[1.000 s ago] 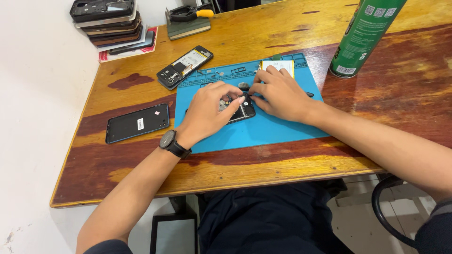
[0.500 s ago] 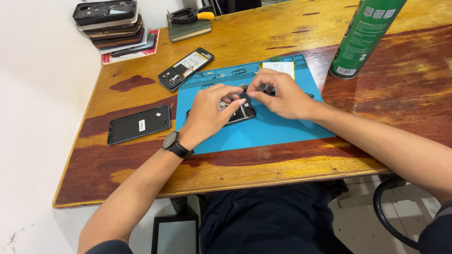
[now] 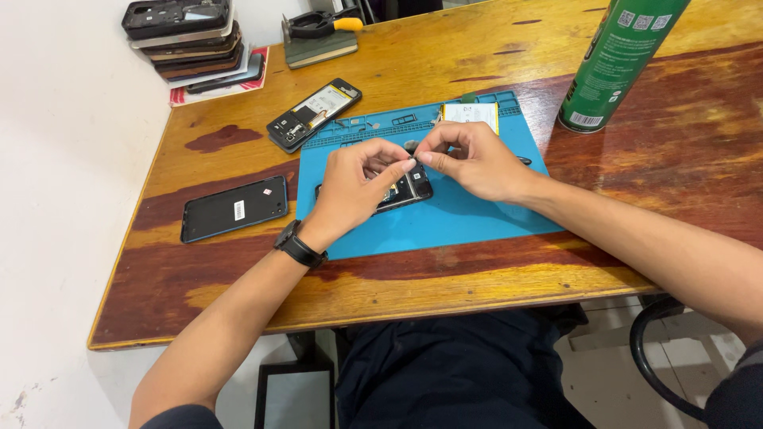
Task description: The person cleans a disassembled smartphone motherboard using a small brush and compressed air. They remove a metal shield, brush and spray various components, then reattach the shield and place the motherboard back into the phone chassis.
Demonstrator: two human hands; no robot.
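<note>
An opened black phone [image 3: 412,191] lies on a blue work mat [image 3: 461,218], its insides showing. My left hand [image 3: 358,181], with a black watch on its wrist, curls over the phone's left part. My right hand [image 3: 477,163] comes in from the right. The thumbs and forefingers of both hands meet just above the phone's upper end and pinch a small pale piece [image 3: 412,163] too small to identify. Much of the phone is hidden under my left hand.
A black back cover [image 3: 234,209] lies left of the mat and another opened phone [image 3: 312,114] beyond it. A white battery [image 3: 470,115] sits at the mat's far edge. A green spray can [image 3: 616,67] stands right. Stacked phones [image 3: 191,36] and pliers [image 3: 322,24] are far left.
My right hand's fingers have lifted off the phone's top, and both hands' fingertips have come together above it. The view has shifted slightly.
</note>
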